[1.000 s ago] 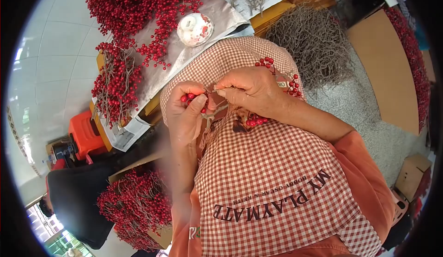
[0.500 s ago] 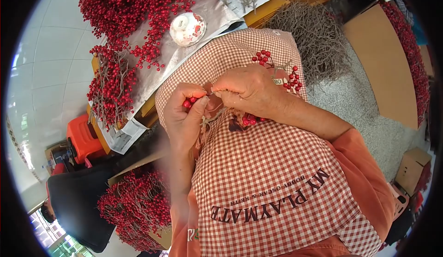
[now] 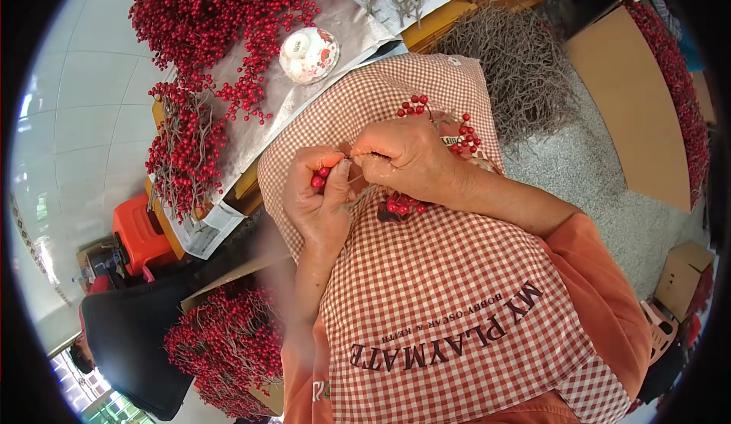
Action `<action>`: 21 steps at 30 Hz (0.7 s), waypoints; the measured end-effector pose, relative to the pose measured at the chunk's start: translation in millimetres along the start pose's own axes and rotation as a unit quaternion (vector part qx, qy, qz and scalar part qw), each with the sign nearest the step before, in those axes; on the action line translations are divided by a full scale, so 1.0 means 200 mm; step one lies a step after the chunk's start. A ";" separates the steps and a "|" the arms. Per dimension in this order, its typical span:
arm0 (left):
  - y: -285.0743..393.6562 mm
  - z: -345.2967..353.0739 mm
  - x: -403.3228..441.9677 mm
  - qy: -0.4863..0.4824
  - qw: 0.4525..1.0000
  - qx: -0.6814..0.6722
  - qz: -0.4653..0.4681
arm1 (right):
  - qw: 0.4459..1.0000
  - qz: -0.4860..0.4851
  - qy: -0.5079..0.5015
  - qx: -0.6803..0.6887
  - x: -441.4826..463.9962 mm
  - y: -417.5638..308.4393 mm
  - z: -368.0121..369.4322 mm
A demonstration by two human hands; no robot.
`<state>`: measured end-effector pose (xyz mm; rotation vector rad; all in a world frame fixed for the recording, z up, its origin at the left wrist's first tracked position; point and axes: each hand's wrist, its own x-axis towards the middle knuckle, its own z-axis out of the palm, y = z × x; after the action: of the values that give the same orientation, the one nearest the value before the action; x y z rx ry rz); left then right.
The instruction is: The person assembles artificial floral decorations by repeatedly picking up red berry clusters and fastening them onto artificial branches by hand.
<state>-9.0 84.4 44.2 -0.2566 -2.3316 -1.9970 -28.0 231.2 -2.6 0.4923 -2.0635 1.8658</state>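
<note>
My left hand (image 3: 314,196) is closed in a pinch on a small sprig of red berries (image 3: 320,176), which shows between thumb and fingers. Close beside it, my right hand (image 3: 407,157) is closed around a berry stem, its fingertips meeting those of the left. Above the right hand, clusters of red berries (image 3: 466,136) on a thin branch stick out over the checked apron (image 3: 457,272). Another berry cluster (image 3: 403,205) hangs below that hand. The fingers hide just where the stems join.
A large heap of red berry stems (image 3: 213,20) covers the table's left part, near an upturned floral bowl (image 3: 308,55). Bare grey twigs (image 3: 510,66) are piled at right. Cardboard boxes (image 3: 632,104), more berries (image 3: 228,340) and a red stool (image 3: 142,234) stand around.
Both hands stay pinched together at nearly the same place. The branch's berry clusters above my right hand have swung slightly to the left.
</note>
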 end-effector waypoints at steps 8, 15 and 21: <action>-0.05 -0.03 0.10 -0.024 0.999 0.003 -0.042 | 0.996 0.078 -0.004 0.052 0.08 0.05 -0.01; -0.06 -0.06 0.19 -0.097 0.986 0.115 0.073 | 0.935 0.187 0.027 0.299 0.39 -0.09 -0.20; -0.09 0.04 0.29 -0.046 0.963 0.171 0.205 | 0.777 0.165 0.054 0.605 0.54 -0.16 -0.02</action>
<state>-69.5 95.1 33.4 -0.7493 -2.3770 -1.3968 -110.1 228.2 74.2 0.2427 -0.6031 3.1769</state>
